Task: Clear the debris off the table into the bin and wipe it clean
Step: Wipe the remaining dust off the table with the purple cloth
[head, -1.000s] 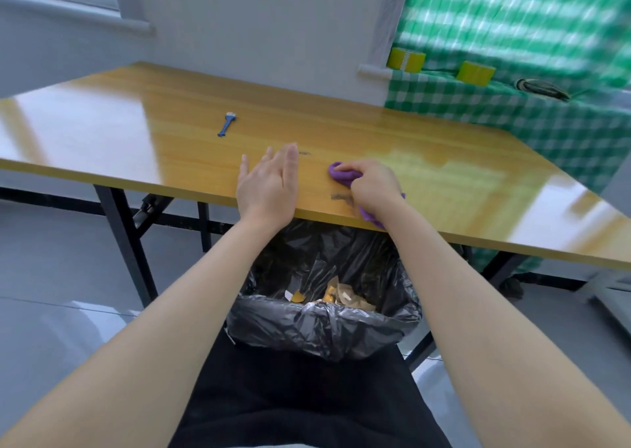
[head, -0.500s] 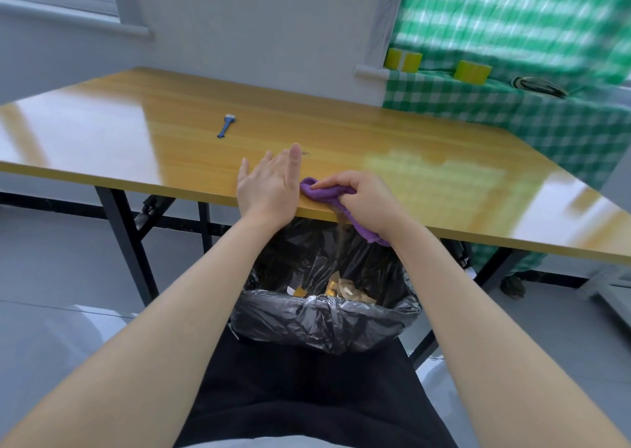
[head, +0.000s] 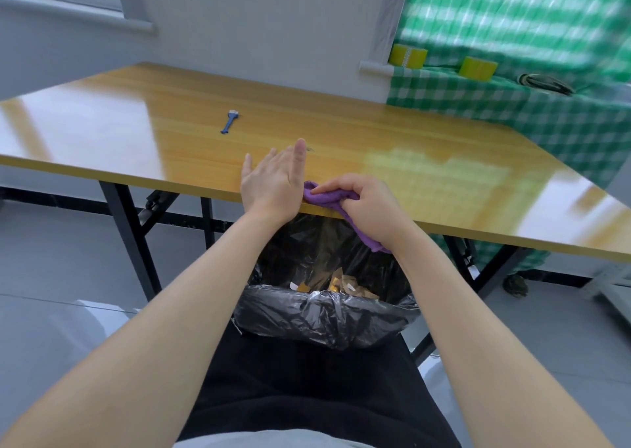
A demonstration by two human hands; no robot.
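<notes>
Step (judged): sweeping the last debris over the near edge of the table (head: 136, 133) into the bin (head: 324, 311).
Cloth (head: 322, 196): purple, bunched, at the near table edge, centre of frame. Its long axis runs left-right along the edge and a tail hangs to the lower right under the wrist.
Right hand (head: 368, 208): fingers curled and clamped on the cloth, so this hand is nearer.
Left hand (head: 273, 181): flat on the table just left of the cloth and touching its end. The fingers are straight, close together and grip nothing.
Key relation: the bin mouth lies directly below the cloth, in the lower centre. The left hand acts as a wall on the cloth's left.
Bin contents: yellow and white scraps (head: 341, 283) are visible inside.
Remaining on table: a blue tool (head: 229, 122) at upper left, well apart from both hands.
Change from 1.0 s ago: the cloth was then higher on the tabletop, apart from the left hand, with a dark smear between it and the edge. Now it is at the edge, against that hand, and no smear shows. The left hand is unmoved.
</notes>
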